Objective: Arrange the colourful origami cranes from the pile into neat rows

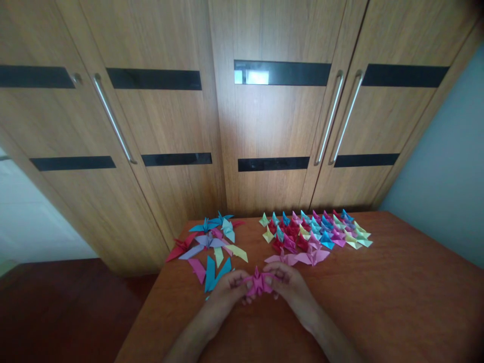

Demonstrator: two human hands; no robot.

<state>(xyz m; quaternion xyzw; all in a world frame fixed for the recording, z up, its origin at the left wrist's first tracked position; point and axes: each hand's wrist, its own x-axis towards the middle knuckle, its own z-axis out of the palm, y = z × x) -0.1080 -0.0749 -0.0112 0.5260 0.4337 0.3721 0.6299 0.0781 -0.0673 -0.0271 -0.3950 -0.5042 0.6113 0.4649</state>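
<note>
Pink origami [258, 284], crane rows [313, 233] just beyond

Tall wardrobe [264, 126] behind wooden table [378, 302]

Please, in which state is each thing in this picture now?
pink paper figure: folded, held by both hands
left hand: fingers closed on it
right hand: fingers closed on it
left paper pile: folded, scattered
right paper group: folded, in rows
wardrobe doors: shut
</note>
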